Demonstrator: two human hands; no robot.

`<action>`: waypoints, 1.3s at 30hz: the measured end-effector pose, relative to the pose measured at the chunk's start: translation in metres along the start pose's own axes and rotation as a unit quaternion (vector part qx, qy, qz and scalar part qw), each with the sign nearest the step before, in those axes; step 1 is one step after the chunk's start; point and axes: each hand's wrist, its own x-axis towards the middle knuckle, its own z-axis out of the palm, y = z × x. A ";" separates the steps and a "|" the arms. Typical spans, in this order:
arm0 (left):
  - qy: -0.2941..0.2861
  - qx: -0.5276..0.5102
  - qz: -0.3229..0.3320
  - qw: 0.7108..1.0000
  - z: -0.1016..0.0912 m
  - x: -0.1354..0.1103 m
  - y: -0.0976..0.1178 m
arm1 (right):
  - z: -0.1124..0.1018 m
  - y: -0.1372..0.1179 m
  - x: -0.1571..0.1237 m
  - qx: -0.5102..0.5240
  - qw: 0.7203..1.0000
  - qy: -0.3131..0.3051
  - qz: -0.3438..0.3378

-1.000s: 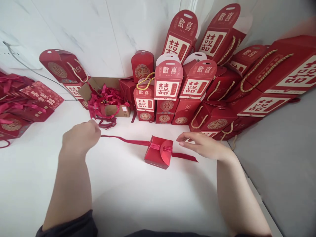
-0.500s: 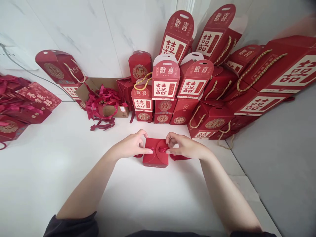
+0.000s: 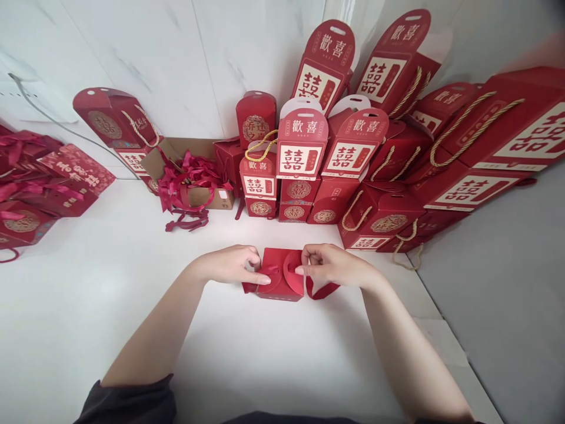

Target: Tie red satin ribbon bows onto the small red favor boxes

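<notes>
On the white table in front of me stands a small red gift box (image 3: 281, 291), its rounded top flaps meeting over the lid. My left hand (image 3: 236, 265) is closed at the box's left side, thumb along the left flap and fingers curled behind it. My right hand (image 3: 329, 263) grips the right flap's edge between thumb and bent fingers. A dark red ribbon (image 3: 324, 290) trails in a loop on the right, under my right hand. Another ribbon end (image 3: 249, 288) lies below my left hand, and a short piece shows at the left flap's slot.
Stacked red gift boxes (image 3: 302, 141) with rope handles line the wall behind and to the right. An open cardboard box (image 3: 216, 200) holds tangled red ribbons. More beribboned red boxes (image 3: 26, 221) sit at far left. A grey panel (image 3: 507, 282) borders the right side.
My hands have drawn slightly apart on the box. Less ribbon shows at the right flap's slot, and the right ribbon now hangs in an open loop. The camera view has shifted slightly.
</notes>
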 end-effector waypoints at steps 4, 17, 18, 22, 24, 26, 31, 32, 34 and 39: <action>-0.046 -0.046 0.027 0.998 -0.004 -0.003 0.001 | 0.002 -0.002 0.001 -0.051 0.998 -0.002 -0.045; 0.011 0.042 -0.085 0.995 -0.001 -0.010 0.004 | 0.004 0.000 0.003 0.014 0.999 -0.035 -0.009; -0.004 0.039 -0.086 0.996 0.000 -0.009 0.004 | 0.004 0.000 0.004 0.013 0.999 -0.038 -0.019; -0.069 -0.023 -0.080 0.994 0.004 0.003 0.000 | 0.003 0.001 0.005 -0.003 0.998 -0.049 -0.047; -0.075 -0.055 -0.054 0.994 0.003 0.007 -0.001 | 0.001 0.000 0.004 0.008 0.997 -0.067 -0.034; -0.061 -0.087 -0.019 0.994 0.000 0.006 -0.002 | -0.003 -0.001 0.001 0.037 0.995 -0.090 -0.020; -0.044 -0.124 0.004 0.991 -0.014 -0.007 -0.002 | -0.015 -0.006 -0.010 0.039 0.996 -0.084 -0.009; -0.045 -0.116 0.001 0.992 -0.016 -0.009 -0.003 | -0.017 -0.006 -0.011 0.032 0.996 -0.081 -0.004; -0.045 -0.088 -0.012 0.995 -0.019 -0.011 -0.004 | -0.020 -0.006 -0.014 0.024 0.996 -0.080 0.004; -0.064 -0.049 -0.018 0.997 -0.027 -0.021 -0.008 | -0.027 -0.002 -0.021 0.030 0.996 -0.077 0.022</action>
